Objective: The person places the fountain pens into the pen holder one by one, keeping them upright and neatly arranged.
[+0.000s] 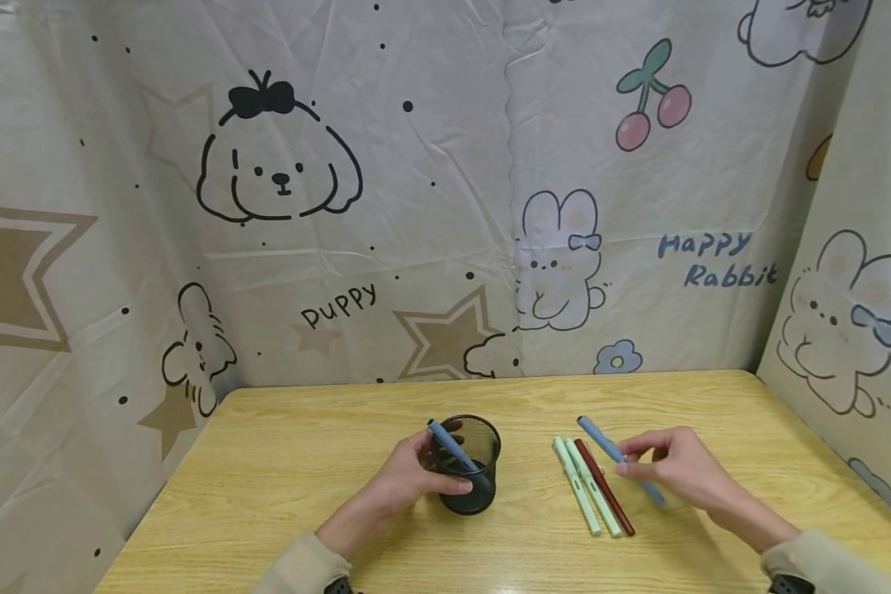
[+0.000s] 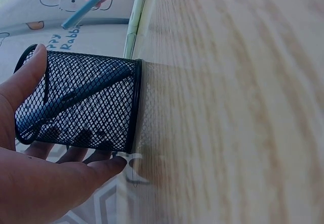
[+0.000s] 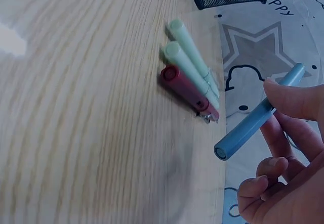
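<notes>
My left hand (image 1: 416,470) grips a black mesh pen holder (image 1: 483,492) from its left side, thumb across the front. The holder stands upright on the table, and one blue pen (image 1: 451,445) leans inside it. In the left wrist view that pen shows through the mesh (image 2: 76,95). Between thumb and fingers my right hand (image 1: 686,470) pinches a second blue pen (image 3: 245,130), raised above the table. Just left of that hand lie two light green pens (image 1: 581,487) and a dark red pen (image 1: 605,487), side by side.
The wooden table (image 1: 304,462) carries everything. Behind it and along both sides hangs a pale printed cloth (image 1: 445,165) with cartoon animals and stars. The lying pens sit between the pen holder and my right hand.
</notes>
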### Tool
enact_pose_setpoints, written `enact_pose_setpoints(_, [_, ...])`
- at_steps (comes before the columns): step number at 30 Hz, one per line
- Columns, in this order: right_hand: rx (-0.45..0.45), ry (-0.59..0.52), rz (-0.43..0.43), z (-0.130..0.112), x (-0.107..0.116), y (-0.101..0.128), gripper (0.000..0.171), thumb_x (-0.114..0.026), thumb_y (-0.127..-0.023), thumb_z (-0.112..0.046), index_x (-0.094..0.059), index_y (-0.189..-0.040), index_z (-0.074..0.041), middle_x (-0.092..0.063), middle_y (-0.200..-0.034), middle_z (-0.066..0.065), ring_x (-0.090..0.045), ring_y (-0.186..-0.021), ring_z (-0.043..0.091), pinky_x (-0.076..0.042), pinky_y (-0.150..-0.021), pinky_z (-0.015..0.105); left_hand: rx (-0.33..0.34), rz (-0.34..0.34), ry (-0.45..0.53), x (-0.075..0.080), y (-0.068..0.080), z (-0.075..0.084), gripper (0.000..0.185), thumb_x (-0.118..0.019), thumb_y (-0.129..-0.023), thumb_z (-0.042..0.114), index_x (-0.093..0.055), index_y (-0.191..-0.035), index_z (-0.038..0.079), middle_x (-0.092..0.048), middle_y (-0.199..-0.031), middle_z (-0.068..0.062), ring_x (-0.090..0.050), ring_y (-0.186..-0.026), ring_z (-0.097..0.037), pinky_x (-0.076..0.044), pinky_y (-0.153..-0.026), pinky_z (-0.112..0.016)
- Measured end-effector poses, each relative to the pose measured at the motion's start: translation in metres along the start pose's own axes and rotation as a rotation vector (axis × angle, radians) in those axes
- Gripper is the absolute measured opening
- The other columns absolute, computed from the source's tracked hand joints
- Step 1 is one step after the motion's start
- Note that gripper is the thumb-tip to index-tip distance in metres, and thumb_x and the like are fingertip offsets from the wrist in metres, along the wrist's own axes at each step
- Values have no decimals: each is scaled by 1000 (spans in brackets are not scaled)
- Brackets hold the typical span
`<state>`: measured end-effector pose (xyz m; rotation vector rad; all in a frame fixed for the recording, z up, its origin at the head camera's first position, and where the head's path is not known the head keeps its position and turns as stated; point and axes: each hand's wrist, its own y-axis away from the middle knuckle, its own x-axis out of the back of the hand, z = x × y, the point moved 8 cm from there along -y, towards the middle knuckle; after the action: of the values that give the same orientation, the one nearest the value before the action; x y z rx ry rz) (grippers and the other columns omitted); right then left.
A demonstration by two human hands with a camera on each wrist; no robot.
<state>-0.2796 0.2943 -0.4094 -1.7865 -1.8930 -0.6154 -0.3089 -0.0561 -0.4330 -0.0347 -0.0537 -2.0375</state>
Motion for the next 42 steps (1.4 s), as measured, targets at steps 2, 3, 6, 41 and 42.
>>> enact_pose_setpoints(2, [1,-12,0,-4,-3,0,29,-87,-87,-19,-82,-111,-4,-72,-90,3,-46,-66,17,-38,-61,30,-1,-1,-2,0,0,0,87,-90,-82,2,-49,-158,7,-53,-152,-22,-56,-133,-36,-39,-116,-55])
enact_pose_setpoints(3, [3,-20,0,-6,-4,0,29,-87,-87,-19,-82,-111,-4,-72,-91,4,-46,-66,17,-38,-60,30,-2,-2,-3,0,0,0,87,-90,-82,3,-49,-158,7,-53,-152,-22,-56,-133,-36,-39,-115,-55])
enact_pose_setpoints(6, [7,-43,1,-14,-8,1,30,-88,-87,-20,-82,-111,-4,-72,-92,4,-46,-66,16,-37,-59,30,-2,-3,-8,0,-1,-1,86,-91,-82,3,-49,-157,7,-53,-152,-22,-56,-133,-36,-39,-115,-55])
enact_pose_setpoints(41, [159,-229,12,-76,-41,-9,38,-88,-87,-18,-79,-117,2,-76,-111,11,-57,-71,19,-49,-59,28,-10,-3,-7,1,-1,-1,86,-90,-82,3,-49,-158,7,-52,-152,-22,-56,-132,-36,-41,-114,-54])
enact_pose_setpoints(42, [161,-229,10,-78,-42,-10,37,-88,-87,-18,-79,-117,2,-76,-111,12,-56,-71,19,-48,-58,28,-9,-3,-7,1,-1,-1,86,-90,-82,3,-49,-158,7,-52,-152,-22,-57,-132,-36,-41,-114,-54])
